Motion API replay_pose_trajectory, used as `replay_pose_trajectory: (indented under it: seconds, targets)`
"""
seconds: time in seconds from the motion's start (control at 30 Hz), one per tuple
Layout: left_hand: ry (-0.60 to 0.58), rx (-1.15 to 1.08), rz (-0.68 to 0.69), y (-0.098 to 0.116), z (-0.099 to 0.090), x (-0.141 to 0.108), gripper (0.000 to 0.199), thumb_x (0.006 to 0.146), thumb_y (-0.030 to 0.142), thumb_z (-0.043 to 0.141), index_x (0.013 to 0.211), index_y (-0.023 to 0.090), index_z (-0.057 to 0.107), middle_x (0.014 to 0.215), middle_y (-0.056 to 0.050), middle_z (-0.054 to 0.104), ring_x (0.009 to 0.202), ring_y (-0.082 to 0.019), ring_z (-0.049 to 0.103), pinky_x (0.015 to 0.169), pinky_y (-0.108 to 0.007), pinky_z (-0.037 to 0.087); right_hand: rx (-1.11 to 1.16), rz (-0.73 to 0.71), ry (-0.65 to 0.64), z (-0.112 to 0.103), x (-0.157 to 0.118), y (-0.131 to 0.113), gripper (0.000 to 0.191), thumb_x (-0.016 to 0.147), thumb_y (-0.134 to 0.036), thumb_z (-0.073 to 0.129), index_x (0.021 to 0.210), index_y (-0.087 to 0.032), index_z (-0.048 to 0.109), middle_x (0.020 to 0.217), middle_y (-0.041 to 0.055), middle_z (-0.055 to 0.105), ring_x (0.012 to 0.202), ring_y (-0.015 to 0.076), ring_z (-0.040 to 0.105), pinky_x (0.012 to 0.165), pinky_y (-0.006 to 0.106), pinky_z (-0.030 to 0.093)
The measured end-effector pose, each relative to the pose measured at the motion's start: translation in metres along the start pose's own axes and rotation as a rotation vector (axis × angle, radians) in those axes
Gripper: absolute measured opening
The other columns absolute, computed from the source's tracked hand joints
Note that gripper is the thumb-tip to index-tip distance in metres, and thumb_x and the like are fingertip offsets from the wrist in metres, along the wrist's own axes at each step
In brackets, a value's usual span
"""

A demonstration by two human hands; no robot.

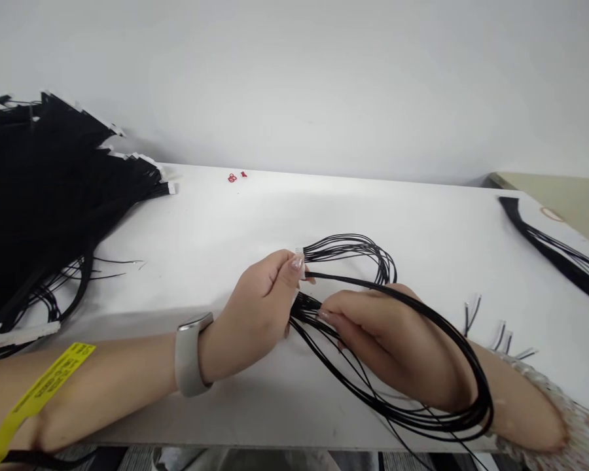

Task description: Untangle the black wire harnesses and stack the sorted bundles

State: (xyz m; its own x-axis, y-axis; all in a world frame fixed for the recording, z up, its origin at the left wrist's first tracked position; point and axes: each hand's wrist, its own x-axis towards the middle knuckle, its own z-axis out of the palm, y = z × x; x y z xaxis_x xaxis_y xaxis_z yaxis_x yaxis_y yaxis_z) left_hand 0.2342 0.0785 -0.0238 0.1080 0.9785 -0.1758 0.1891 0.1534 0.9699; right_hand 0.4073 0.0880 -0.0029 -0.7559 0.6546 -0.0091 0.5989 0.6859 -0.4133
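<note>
Nearest: yellow printed label by the left forearm, well left of the black harness. Frilly translucent band round the right forearm, just right of the harness. Harness itself: in both hands, over the near half of the worktop; big loop hangs toward the near edge and drapes over the right wrist, loose wire ends trail below.

Right hand: inside the harness loop, thumb and fingers pinching a bunch of its wires. Left hand: at the harness's left end, fingers curled round it, thumb on a white connector; smaller wire loop fans out from there. Grey wristband on left wrist, left of harness.

Right of harness: short wire offcuts with white ends, a few, scattered. Left of harness, well apart: big heap of black cables, white connectors along its edge. Beyond harness, far right: black cable, thin wires alongside. Beyond harness, slightly left: small red loops. Behind everything: pale wall.
</note>
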Motion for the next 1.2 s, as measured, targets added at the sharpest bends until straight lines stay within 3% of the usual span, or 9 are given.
replay_pose_trajectory:
  seconds: [0.17, 0.23, 0.33, 0.43, 0.53, 0.6, 0.77, 1.0, 1.2]
  targets:
    - [-0.004, -0.036, -0.025, 0.0, 0.001, 0.0, 0.035, 0.084, 0.05, 0.032, 0.075, 0.02, 0.047, 0.046, 0.005, 0.034, 0.036, -0.006, 0.035, 0.034, -0.017, 0.031, -0.061, -0.002, 0.004, -0.02, -0.003, 0.015, 0.013, 0.079, -0.016, 0.046, 0.066, -0.017, 0.049, 0.064, -0.0019, 0.051, 0.055, 0.0059, 0.041, 0.052, 0.021, 0.033]
    - [-0.006, -0.056, -0.046, -0.001, 0.001, 0.0, 0.036, 0.083, 0.052, 0.031, 0.074, 0.02, 0.045, 0.049, 0.004, 0.037, 0.036, -0.006, 0.034, 0.034, -0.018, 0.03, -0.045, 0.113, 0.063, -0.036, -0.006, 0.029, 0.013, 0.079, -0.024, 0.05, 0.069, -0.018, 0.055, 0.067, -0.0012, 0.055, 0.057, 0.0064, 0.046, 0.053, 0.021, 0.036]
    - [0.001, -0.067, -0.056, -0.002, 0.001, 0.0, 0.037, 0.082, 0.053, 0.032, 0.072, 0.019, 0.044, 0.057, 0.003, 0.043, 0.036, -0.005, 0.033, 0.034, -0.018, 0.029, -0.007, 0.449, 0.405, -0.059, -0.013, 0.05, 0.016, 0.074, -0.034, 0.058, 0.075, -0.019, 0.063, 0.063, 0.001, 0.058, 0.058, 0.0102, 0.051, 0.048, 0.023, 0.036]
    - [-0.016, -0.049, -0.031, -0.002, 0.0, 0.0, 0.037, 0.083, 0.051, 0.031, 0.071, 0.018, 0.043, 0.058, 0.002, 0.041, 0.04, -0.006, 0.033, 0.036, -0.018, 0.029, 0.425, 0.437, 0.853, -0.075, -0.016, 0.062, 0.017, 0.074, -0.02, 0.057, 0.089, -0.017, 0.063, 0.084, 0.0064, 0.061, 0.076, 0.0148, 0.056, 0.052, 0.026, 0.036]
    - [-0.025, -0.008, -0.009, -0.002, -0.001, 0.0, 0.037, 0.085, 0.05, 0.03, 0.07, 0.018, 0.042, 0.056, 0.003, 0.038, 0.043, -0.006, 0.032, 0.039, -0.019, 0.028, 0.903, 0.428, 1.008, -0.083, -0.013, 0.064, 0.03, 0.081, -0.011, 0.04, 0.103, -0.017, 0.059, 0.113, 0.0064, 0.053, 0.07, 0.0058, 0.051, 0.053, 0.027, 0.033]
    - [-0.025, 0.006, 0.002, -0.002, -0.001, 0.0, 0.036, 0.085, 0.048, 0.029, 0.071, 0.018, 0.042, 0.056, 0.003, 0.038, 0.044, -0.006, 0.032, 0.04, -0.019, 0.027, 0.954, 0.519, 1.037, -0.082, -0.01, 0.06, 0.037, 0.082, -0.011, 0.035, 0.112, -0.02, 0.054, 0.11, 0.0046, 0.055, 0.05, -0.0016, 0.036, 0.048, 0.028, 0.028]
    - [-0.02, 0.005, 0.017, -0.002, 0.0, 0.0, 0.036, 0.086, 0.047, 0.03, 0.067, 0.018, 0.041, 0.057, 0.002, 0.039, 0.045, -0.007, 0.033, 0.041, -0.019, 0.028, 0.673, 0.397, 0.865, -0.053, -0.002, 0.033, 0.022, 0.083, -0.027, 0.047, 0.104, -0.022, 0.05, 0.053, -0.0027, 0.049, 0.041, 0.0038, 0.038, 0.039, 0.02, 0.03]
    - [-0.026, 0.001, 0.015, -0.001, -0.001, 0.0, 0.035, 0.086, 0.045, 0.031, 0.066, 0.018, 0.038, 0.054, 0.003, 0.037, 0.045, -0.007, 0.033, 0.042, -0.02, 0.028, 0.039, 0.138, 0.447, -0.022, 0.004, 0.013, 0.009, 0.08, -0.024, 0.051, 0.075, -0.017, 0.049, 0.062, -0.002, 0.055, 0.05, 0.0053, 0.045, 0.047, 0.019, 0.035]
    - [-0.023, 0.002, 0.044, 0.001, 0.0, 0.0, 0.034, 0.086, 0.043, 0.032, 0.064, 0.017, 0.038, 0.054, 0.003, 0.035, 0.048, -0.008, 0.032, 0.043, -0.02, 0.028, -0.002, 0.045, 0.407, -0.019, 0.006, 0.013, 0.01, 0.079, -0.016, 0.05, 0.069, -0.016, 0.048, 0.063, -0.0019, 0.05, 0.055, 0.0052, 0.04, 0.05, 0.019, 0.032]
